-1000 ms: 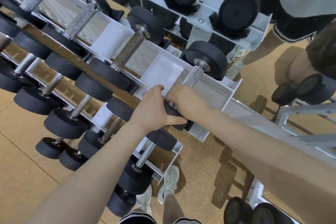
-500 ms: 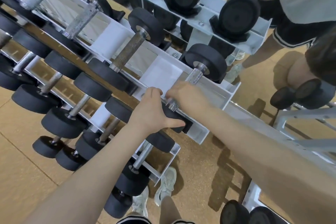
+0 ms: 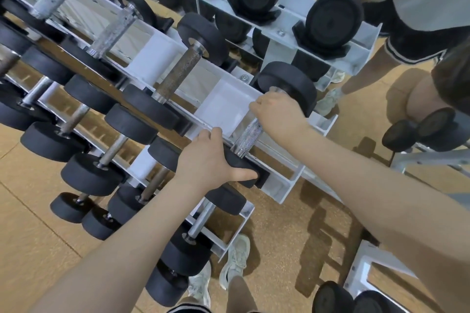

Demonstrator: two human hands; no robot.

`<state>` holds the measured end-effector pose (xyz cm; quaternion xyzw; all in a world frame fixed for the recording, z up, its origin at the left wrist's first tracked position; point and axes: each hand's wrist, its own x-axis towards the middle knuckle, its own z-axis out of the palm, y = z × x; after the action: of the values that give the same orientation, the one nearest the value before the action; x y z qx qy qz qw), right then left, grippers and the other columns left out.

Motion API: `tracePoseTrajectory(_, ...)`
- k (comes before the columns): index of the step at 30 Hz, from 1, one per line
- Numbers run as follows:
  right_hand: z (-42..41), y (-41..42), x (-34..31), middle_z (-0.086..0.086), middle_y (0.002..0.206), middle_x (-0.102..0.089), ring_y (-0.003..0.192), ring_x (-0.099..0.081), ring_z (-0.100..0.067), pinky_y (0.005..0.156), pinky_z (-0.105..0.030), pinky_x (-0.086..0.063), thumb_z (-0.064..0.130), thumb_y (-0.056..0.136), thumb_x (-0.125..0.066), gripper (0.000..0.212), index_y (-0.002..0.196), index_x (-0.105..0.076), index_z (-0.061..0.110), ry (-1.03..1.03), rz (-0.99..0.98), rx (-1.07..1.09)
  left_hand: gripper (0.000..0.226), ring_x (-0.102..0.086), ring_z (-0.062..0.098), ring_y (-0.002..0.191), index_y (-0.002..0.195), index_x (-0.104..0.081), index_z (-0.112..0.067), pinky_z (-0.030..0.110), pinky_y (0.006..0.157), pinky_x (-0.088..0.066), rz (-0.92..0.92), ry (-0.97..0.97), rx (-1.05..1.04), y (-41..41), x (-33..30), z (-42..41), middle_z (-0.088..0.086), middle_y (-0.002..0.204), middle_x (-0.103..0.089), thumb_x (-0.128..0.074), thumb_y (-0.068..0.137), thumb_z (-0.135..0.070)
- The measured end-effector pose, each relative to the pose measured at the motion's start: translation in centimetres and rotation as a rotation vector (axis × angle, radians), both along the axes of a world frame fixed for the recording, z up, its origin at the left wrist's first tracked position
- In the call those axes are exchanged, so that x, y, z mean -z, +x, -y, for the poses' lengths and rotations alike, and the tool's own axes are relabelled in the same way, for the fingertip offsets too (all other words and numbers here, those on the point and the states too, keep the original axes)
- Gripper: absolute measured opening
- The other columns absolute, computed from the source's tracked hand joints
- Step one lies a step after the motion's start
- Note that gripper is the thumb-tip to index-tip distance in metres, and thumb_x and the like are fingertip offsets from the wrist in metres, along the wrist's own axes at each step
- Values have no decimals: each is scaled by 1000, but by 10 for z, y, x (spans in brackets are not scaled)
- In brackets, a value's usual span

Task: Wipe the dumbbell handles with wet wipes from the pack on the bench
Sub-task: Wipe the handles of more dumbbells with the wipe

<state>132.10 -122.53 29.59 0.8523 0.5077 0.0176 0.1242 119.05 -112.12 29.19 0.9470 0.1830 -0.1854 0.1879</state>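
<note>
Gripping | left hand (image 3: 208, 160) clamps dumbbell (image 3: 284, 89) head | right hand (image 3: 277, 114) wraps handle (image 3: 248, 136)

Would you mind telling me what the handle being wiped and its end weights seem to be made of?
Handle: apparently chromed steel, given its bright, glinting, knurled surface. End weights: matte black with soft edges, probably rubber-coated; the core is hidden.
</note>
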Motion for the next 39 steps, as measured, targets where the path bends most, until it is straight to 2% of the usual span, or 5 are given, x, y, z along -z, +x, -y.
tracePoseTrajectory(8,7,-48,25,-9,93,-62,92,-59,-30,80,-41,-48,11,81,-49,17,89,-64,13,209,-646,116,91,-52,19,98,115,-40,-15,33,75,-50,23,-16,-16,1,-3,2,3,115,-50,-66,52,-75)
tracePoseTrajectory(15,30,-1,21,-14,89,-73,82,-71,-29,71,-36,-55,5,66,-36,41,83,-73,1,716,-90,197,106,-44,25,122,138,-28,-14,35,92,-43,-50,-3,65,6,-4,-2,8,136,-40,-60,59,-77)
tracePoseTrajectory(21,36,-43,61,-17,105,-69,98,-67,-32,83,-44,-53,4,78,-48,31,96,-72,2,619,-447,-39,102,-42,24,122,136,-32,-14,36,91,-45,-71,-34,52,6,-7,-2,8,135,-39,-64,59,-73)
tracePoseTrajectory(32,43,-36,35,3,115,-61,108,-52,-5,87,-2,-33,-2,94,-43,35,121,-61,10,1254,-669,927,104,-45,24,118,138,-30,-15,34,85,-47,-83,-15,73,7,-9,-2,7,135,-41,-61,60,-75)
tracePoseTrajectory(39,38,-84,50,11,127,-51,117,-42,5,95,4,-27,-3,94,-43,37,123,-60,13,1140,-841,779,103,-41,25,122,138,-30,-14,36,88,-44,-94,-35,46,7,-9,0,9,136,-40,-64,60,-72)
